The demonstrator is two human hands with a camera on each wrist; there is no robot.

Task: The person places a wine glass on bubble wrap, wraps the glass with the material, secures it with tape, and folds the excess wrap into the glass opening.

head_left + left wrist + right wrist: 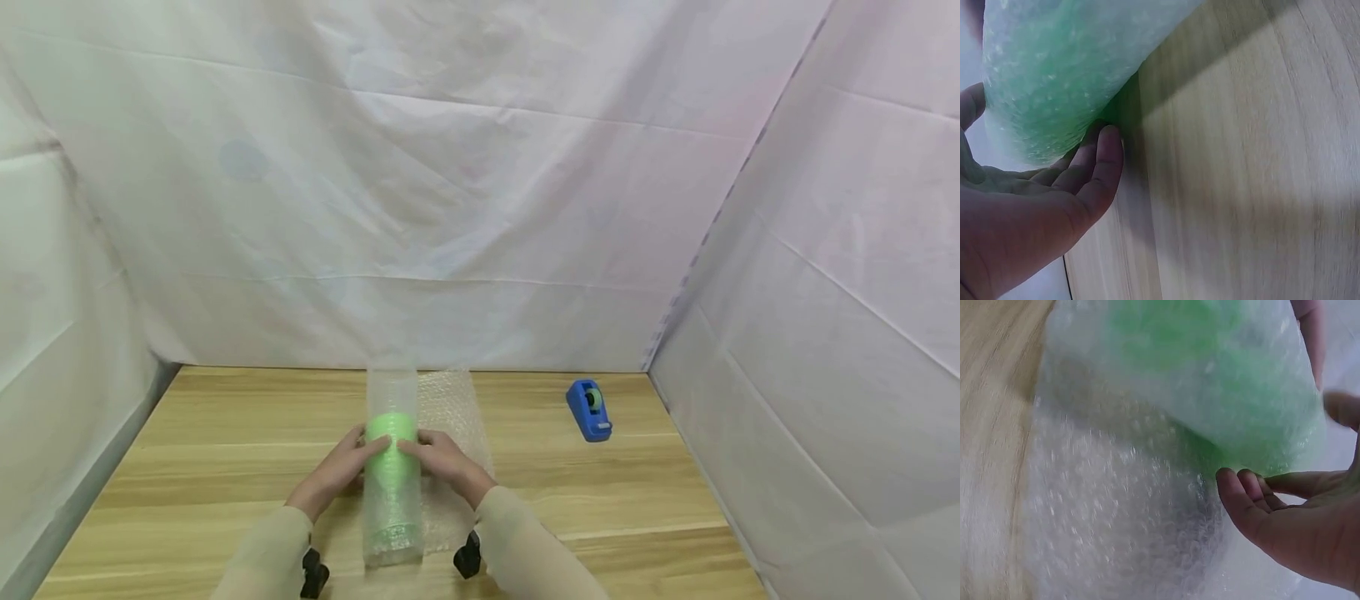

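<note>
A green cylinder-shaped thing point(393, 492) lies lengthwise on the table, rolled in clear bubble wrap that hides what kind of thing it is. My left hand point(341, 467) holds its left side, thumb on top and fingers reaching low around the side in the left wrist view. From the opposite side my right hand point(447, 463) holds it too, the thumb over the top and the fingertips point(1227, 481) low against the roll. A flat, unrolled stretch of bubble wrap point(453, 408) spreads out on the right, under the roll's edge.
A blue tape dispenser point(588, 411) with a roll of tape stands at the back right of the wooden table point(225, 450). White sheets point(420, 183) hang behind the table and at both sides. Black wrist-camera mounts point(467, 556) sit beneath both forearms.
</note>
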